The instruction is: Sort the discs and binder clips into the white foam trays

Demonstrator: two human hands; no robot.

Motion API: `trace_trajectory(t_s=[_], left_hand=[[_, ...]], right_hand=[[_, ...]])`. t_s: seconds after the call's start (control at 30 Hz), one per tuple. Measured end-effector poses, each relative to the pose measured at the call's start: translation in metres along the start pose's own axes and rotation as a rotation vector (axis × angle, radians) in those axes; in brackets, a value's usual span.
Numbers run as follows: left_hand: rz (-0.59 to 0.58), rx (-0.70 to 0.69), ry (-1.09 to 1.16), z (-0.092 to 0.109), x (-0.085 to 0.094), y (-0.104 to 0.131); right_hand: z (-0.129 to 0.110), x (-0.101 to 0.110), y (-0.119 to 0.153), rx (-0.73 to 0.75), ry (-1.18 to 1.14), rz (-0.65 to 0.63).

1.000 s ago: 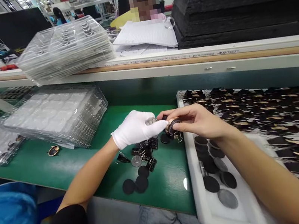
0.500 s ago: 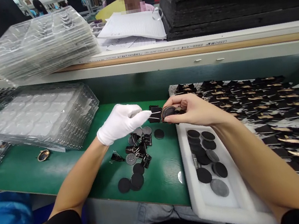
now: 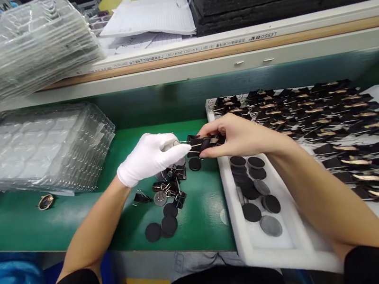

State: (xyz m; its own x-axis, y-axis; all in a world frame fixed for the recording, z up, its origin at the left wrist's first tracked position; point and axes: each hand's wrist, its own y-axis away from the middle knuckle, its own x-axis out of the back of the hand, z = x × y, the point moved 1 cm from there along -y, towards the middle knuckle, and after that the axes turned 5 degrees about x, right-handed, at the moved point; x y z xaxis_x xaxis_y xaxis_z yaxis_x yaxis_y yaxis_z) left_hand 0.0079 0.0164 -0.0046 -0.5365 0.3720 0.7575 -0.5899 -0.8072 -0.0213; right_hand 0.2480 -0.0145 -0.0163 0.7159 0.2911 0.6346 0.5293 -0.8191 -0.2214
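In a white glove, my left hand (image 3: 152,158) pinches the wire handles of a black binder clip (image 3: 194,144). My bare right hand (image 3: 244,135) grips a round dark piece (image 3: 207,145) between thumb and fingers. The clip's jaws meet the edge of that piece; whether they are clamped on it is hidden by my fingers. Below my hands, loose binder clips (image 3: 171,188) lie in a heap on the green table (image 3: 200,212), mixed with black discs (image 3: 169,224).
Right of the table surface stands a white foam tray (image 3: 241,249) holding several discs (image 3: 251,212). Beyond it are rows of clipped pieces (image 3: 300,117). Stacked clear plastic trays (image 3: 31,143) stand left, near a small gold-rimmed part (image 3: 45,201). A shelf (image 3: 171,70) crosses behind.
My hands have come closer together, bringing the clip's jaws onto the edge of the round piece. The right hand has turned the piece edge-on. The camera view has tilted down slightly.
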Motion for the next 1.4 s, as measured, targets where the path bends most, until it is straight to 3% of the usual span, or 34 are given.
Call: trace_trajectory(t_s=[0.1, 0.17, 0.23, 0.33, 0.47, 0.6, 0.67, 0.73, 0.83, 0.97, 1.03, 1.1, 1.2, 1.3, 1.4], left_hand=[[-0.173, 0.219, 0.243, 0.001, -0.004, 0.000], [-0.229, 0.355, 0.418, 0.001, -0.009, 0.000], [-0.213, 0.387, 0.504, 0.001, -0.012, 0.000], [-0.075, 0.276, 0.527, 0.002, -0.012, -0.001], [0.053, 0.147, 0.406, 0.004, -0.009, 0.001], [0.036, -0.014, 0.123, 0.011, -0.014, 0.006], [-0.036, -0.113, -0.023, 0.014, -0.019, 0.011], [-0.173, -0.185, -0.100, 0.015, -0.023, 0.014], [-0.304, -0.227, -0.155, 0.011, -0.027, 0.016], [-0.214, -0.214, -0.227, 0.005, -0.028, 0.009], [-0.182, -0.171, -0.254, 0.004, -0.028, 0.006], [-0.172, -0.116, -0.267, 0.004, -0.028, 0.003], [-0.164, -0.051, -0.254, 0.003, -0.028, 0.000], [-0.152, -0.003, -0.237, 0.002, -0.029, -0.002], [-0.168, 0.033, -0.232, 0.001, -0.029, -0.004]], right_hand=[[-0.003, -0.007, 0.000, 0.110, 0.221, 0.107], [-0.006, -0.014, -0.001, 0.217, 0.470, 0.217], [-0.010, -0.019, -0.002, 0.292, 0.689, 0.274], [-0.015, -0.014, -0.001, 0.326, 0.781, 0.239], [-0.018, 0.007, 0.008, 0.176, 0.438, 0.157], [-0.016, 0.005, 0.022, -0.072, -0.066, 0.108], [-0.016, -0.002, 0.035, -0.126, -0.212, 0.122], [-0.018, -0.003, 0.057, -0.146, -0.245, 0.160], [-0.024, 0.017, 0.109, -0.174, -0.030, 0.236], [-0.032, 0.062, 0.197, -0.254, 0.309, 0.322], [-0.031, 0.072, 0.237, -0.280, 0.376, 0.314], [-0.024, 0.068, 0.270, -0.306, 0.410, 0.288], [-0.002, 0.046, 0.307, -0.381, 0.520, 0.290], [0.025, 0.023, 0.330, -0.461, 0.722, 0.333], [0.045, 0.014, 0.342, -0.465, 0.812, 0.352]])
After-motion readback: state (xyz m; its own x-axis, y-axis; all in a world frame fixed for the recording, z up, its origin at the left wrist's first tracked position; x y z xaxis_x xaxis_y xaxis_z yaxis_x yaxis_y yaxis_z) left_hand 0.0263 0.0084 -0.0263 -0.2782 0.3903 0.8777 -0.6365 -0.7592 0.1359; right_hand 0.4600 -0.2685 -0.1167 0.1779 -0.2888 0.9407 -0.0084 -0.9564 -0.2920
